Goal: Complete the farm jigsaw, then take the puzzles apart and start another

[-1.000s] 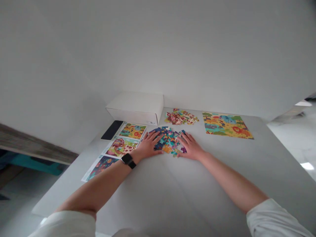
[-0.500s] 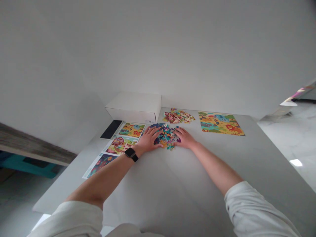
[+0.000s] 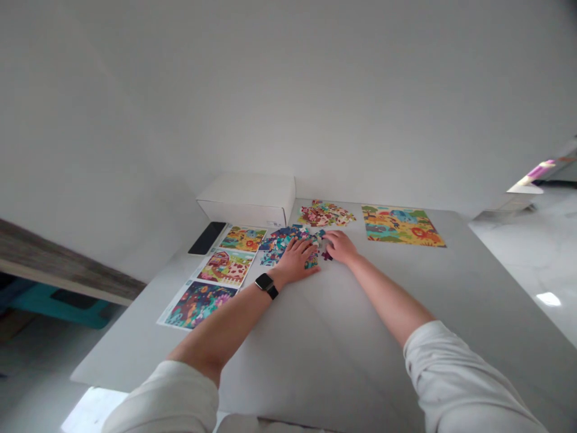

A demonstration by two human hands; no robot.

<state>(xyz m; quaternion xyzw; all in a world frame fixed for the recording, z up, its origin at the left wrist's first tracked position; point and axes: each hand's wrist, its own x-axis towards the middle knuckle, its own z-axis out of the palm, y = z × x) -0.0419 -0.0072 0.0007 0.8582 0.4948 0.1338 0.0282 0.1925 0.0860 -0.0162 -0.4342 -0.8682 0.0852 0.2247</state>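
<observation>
Head view: a white desk seen from above, both forearms reaching across it.

Phone: a black phone lying face up near the far left edge, just beside the cards.

Cards: three printed picture cards in a slanted column, a yellow scene, a barn scene and a dark floral scene, edges nearly touching.

Box: a white box at the far edge, behind the top card.

Blue pieces: a loose, flat spread of blue-and-teal jigsaw pieces, mid-desk, right of the cards.

Left grip: the left hand lies flat and open, palm down on the spread, holding nothing; a black watch sits on the wrist.

Red pieces: a separate heap of red-and-cream pieces, well behind the hands.

Right grip: the right hand is lightly curled at the spread's right edge; whether it has hold of a piece, I cannot tell.

Animal picture: a colourful square animal scene at far right.
</observation>
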